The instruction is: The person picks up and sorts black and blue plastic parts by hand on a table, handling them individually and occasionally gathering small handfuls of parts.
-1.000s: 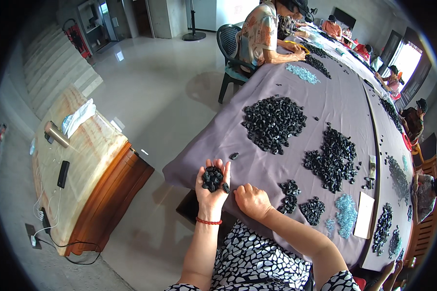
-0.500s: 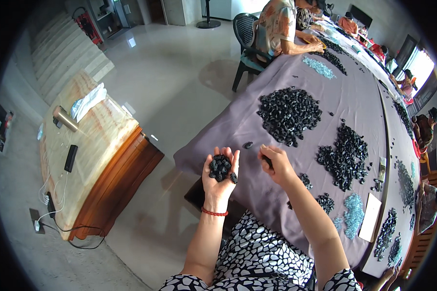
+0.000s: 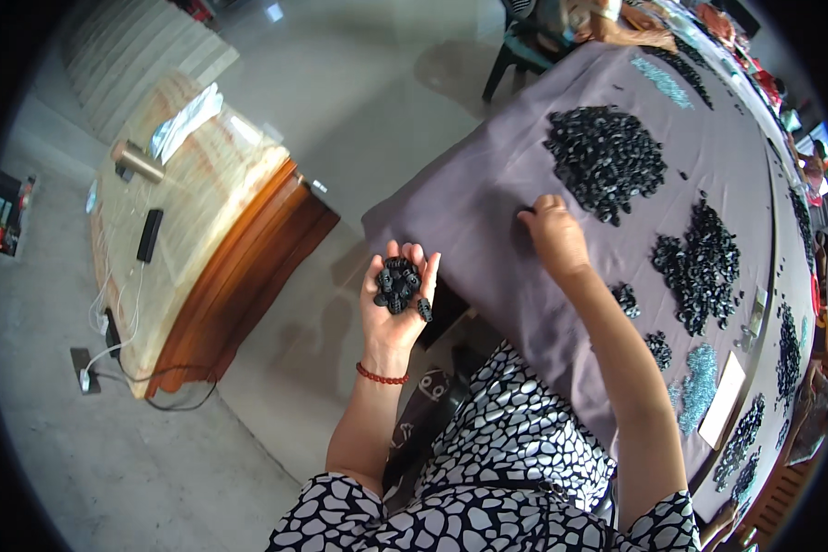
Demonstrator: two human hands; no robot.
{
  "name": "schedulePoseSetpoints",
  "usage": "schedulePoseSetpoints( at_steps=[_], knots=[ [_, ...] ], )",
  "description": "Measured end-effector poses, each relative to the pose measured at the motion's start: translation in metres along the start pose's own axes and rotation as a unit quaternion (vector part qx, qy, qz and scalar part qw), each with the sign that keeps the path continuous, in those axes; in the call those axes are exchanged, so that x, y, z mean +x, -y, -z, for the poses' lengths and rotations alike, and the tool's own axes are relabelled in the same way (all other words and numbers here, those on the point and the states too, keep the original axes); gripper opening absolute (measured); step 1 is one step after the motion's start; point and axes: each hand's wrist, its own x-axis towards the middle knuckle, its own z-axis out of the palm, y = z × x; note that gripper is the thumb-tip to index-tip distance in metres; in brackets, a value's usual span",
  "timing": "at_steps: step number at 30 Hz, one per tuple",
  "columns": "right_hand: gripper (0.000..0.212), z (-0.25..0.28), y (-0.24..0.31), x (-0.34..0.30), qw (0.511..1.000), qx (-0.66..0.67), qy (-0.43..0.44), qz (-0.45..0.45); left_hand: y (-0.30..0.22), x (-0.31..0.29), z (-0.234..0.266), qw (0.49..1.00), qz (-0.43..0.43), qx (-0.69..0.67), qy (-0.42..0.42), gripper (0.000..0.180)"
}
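Note:
My left hand, palm up and fingers curled into a cup, holds several small black ribbed plastic pieces. One more black piece rests at the base of its thumb side. A red bead bracelet circles that wrist. Over the purple-grey tablecloth, my right hand reaches down with its fingers bent together. What those fingers hold, if anything, is hidden. Just beyond it lies the big heap of black pieces.
Further black heaps and pale blue small parts lie to the right, beside a white board. A marble-topped wooden cabinet stands on the left. Other people work along the table's far end and right side.
My right hand has gone forward and down to the cloth, where a lone black piece lay before. The left hand keeps its pieces. The whole view has shifted as my head moved.

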Motion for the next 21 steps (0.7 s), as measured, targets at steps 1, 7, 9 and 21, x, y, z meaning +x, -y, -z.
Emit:
schedulePoseSetpoints(
  at_steps=[1, 7, 9, 21],
  knots=[
    [0.03, 0.002, -0.005, -0.003, 0.991, 0.087, -0.097, 0.027, -0.005, -0.002, 0.003, 0.999, -0.008, -0.017, -0.027, 0.02],
    [0.026, 0.085, 0.083, -0.035, 0.598, 0.641, 0.409, -0.252, -0.049, -0.002, 0.057, 0.986, -0.117, 0.024, -0.113, 0.024],
    [0.027, 0.074, 0.107, -0.055, 0.568, 0.635, 0.438, -0.287, -0.06, 0.01, 0.086, 0.971, -0.158, 0.072, -0.166, 0.031],
    [0.055, -0.04, 0.121, -0.117, 0.491, 0.643, 0.388, -0.442, -0.101, 0.058, 0.213, 0.807, -0.116, 0.43, -0.389, 0.088]
  ],
)
